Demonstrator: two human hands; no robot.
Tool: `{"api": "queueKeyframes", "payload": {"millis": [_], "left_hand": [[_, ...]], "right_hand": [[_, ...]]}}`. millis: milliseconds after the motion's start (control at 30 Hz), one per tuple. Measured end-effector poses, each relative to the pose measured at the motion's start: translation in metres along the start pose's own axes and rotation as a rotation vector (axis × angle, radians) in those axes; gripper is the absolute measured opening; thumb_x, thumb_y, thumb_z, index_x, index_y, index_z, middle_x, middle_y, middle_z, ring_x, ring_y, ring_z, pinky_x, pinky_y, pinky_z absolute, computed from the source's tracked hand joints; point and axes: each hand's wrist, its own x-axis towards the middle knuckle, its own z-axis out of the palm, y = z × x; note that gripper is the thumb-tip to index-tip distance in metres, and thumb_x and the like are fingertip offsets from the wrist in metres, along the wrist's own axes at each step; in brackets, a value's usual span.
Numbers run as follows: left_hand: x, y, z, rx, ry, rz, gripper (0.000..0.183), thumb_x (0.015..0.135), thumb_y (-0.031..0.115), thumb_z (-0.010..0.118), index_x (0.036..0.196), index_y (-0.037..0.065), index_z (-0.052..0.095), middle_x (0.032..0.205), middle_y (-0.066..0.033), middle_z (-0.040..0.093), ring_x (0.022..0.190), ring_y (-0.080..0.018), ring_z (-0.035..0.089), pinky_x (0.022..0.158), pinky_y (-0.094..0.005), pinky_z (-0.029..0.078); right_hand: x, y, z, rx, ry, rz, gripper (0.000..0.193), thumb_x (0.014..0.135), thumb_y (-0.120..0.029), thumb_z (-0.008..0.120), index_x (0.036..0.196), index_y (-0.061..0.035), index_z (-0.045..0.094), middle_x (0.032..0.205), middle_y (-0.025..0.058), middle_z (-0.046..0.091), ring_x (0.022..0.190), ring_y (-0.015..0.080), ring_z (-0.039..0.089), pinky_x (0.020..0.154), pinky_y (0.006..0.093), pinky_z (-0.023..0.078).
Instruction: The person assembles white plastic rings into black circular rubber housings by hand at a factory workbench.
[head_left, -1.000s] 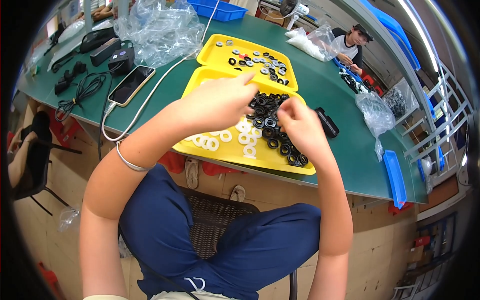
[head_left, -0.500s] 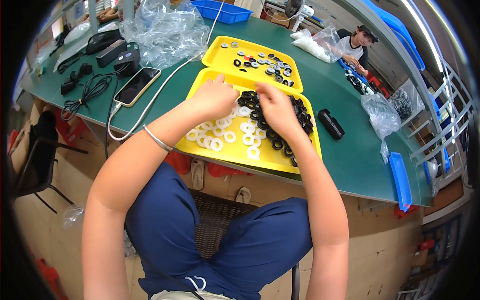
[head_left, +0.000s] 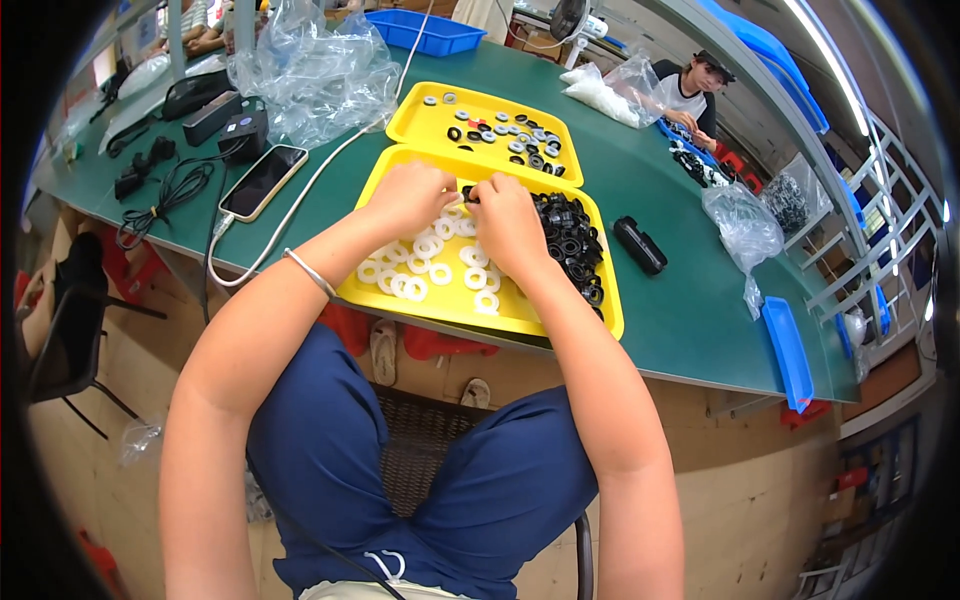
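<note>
My two hands nearly meet over the near yellow tray. My left hand is closed in a pinch, with what looks like a white ring at its fingertips. A black ring sits between the pinched fingers of my right hand, close beside the left fingertips. Flat white rings lie loose in the left and middle of this tray. Black rings are heaped along its right side, partly behind my right hand.
Behind stands a second yellow tray with black and grey-white rings. A phone on a white cable, black adapters and plastic bags lie left. A black case is right; across the table a person works.
My right hand has moved left, away from the black heap, and its fingers have closed on a black ring. Both hands are now closer together. The whole view has shifted slightly.
</note>
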Motion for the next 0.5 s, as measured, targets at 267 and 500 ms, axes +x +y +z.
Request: {"api": "queueKeyframes", "payload": {"millis": [267,500], "left_hand": [[-0.004,0.017,-0.023,-1.037,-0.060,-0.086,0.026,0.088,0.019,0.062,0.107,0.003,0.066,0.095,-0.0086,0.069,0.084,-0.0138,0.064,0.076,-0.0291,0.049],[-0.013,0.042,-0.039,-1.321,-0.016,-0.030,0.038,0.085,0.011,0.066,0.121,0.001,0.059,0.104,-0.0082,0.067,0.095,-0.0138,0.061,0.086,-0.0274,0.047]], "right_hand": [[0.006,0.011,-0.038,0.794,0.241,0.498,0.020,0.090,-0.018,0.060,0.095,0.0013,0.061,0.081,0.0093,0.065,0.073,0.0168,0.059,0.070,0.0306,0.047],[-0.003,-0.012,-0.082,1.239,0.241,0.652,0.023,0.088,-0.020,0.065,0.098,-0.0011,0.057,0.087,0.0057,0.062,0.080,0.0128,0.059,0.075,0.0263,0.047]]}}
